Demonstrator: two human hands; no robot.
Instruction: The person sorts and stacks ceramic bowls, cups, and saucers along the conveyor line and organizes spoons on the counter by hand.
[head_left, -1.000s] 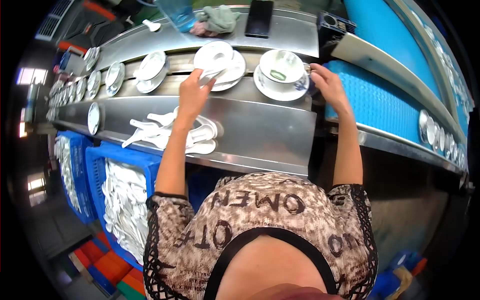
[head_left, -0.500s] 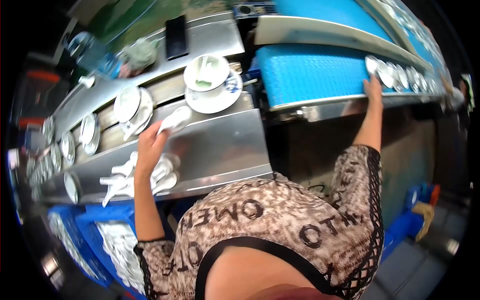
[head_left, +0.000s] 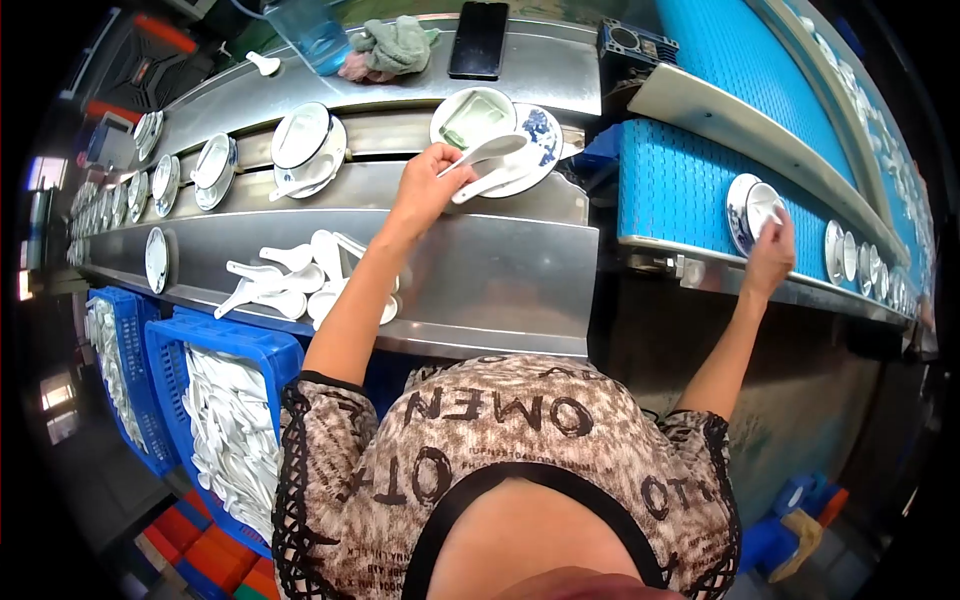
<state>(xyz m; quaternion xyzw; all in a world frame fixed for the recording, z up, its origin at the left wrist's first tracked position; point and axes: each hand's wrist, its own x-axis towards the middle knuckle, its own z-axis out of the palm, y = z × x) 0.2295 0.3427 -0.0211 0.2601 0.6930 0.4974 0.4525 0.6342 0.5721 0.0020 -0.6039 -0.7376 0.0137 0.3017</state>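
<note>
My left hand (head_left: 428, 190) pinches the handle of a white spoon (head_left: 500, 147), its bowl held over a blue-patterned plate (head_left: 543, 128). A second white spoon (head_left: 490, 180) rests along that plate's near edge. A white bowl (head_left: 472, 115) sits on the same plate, overlapping its left side. On the blue belt, my right hand (head_left: 771, 255) has its fingertips closed at the near rim of a small white bowl (head_left: 761, 200), which stands on a blue-edged plate (head_left: 738, 210). The fingertips are smeared, so what they grip there is unclear.
White spoons (head_left: 285, 275) are piled on the steel ledge. Plate-and-bowl sets (head_left: 303, 140) line the left track; others (head_left: 845, 252) sit on the blue belt (head_left: 665, 190). A phone (head_left: 479, 40), a cloth (head_left: 393, 45) and blue baskets of spoons (head_left: 230, 420) are nearby.
The view has turned, shifting the left counter rightward. My left hand has brought a spoon to the bowl-and-plate set, where another spoon now lies. My right hand is at a nearer set on the belt.
</note>
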